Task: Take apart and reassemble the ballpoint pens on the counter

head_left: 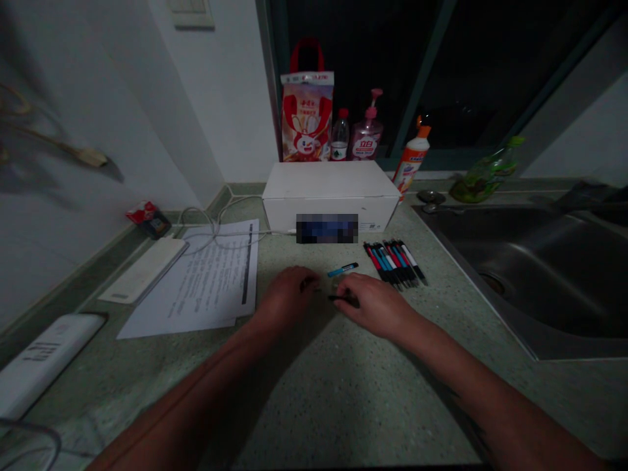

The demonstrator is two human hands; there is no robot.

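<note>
- My right hand (375,304) had its fingers pinched around a slim black pen part (336,298), whose tip pointed left, toward my other hand.
- My left hand (288,294) was curled narrow, with something dark at its fingertips; I could not tell whether that was a held piece or only shadow.
- The two sets of fingertips faced each other across a small gap, apart, low over the table (333,386).
- The blue barrel (343,269) lay on the table just beyond that gap, its long axis running mostly left to right, the right end tipped slightly away from me.
- My right hand was the nearer to it, just on my side of it.
- Farther right lay the row of pens (395,263), side by side, long axes slanting away to the left.
</note>
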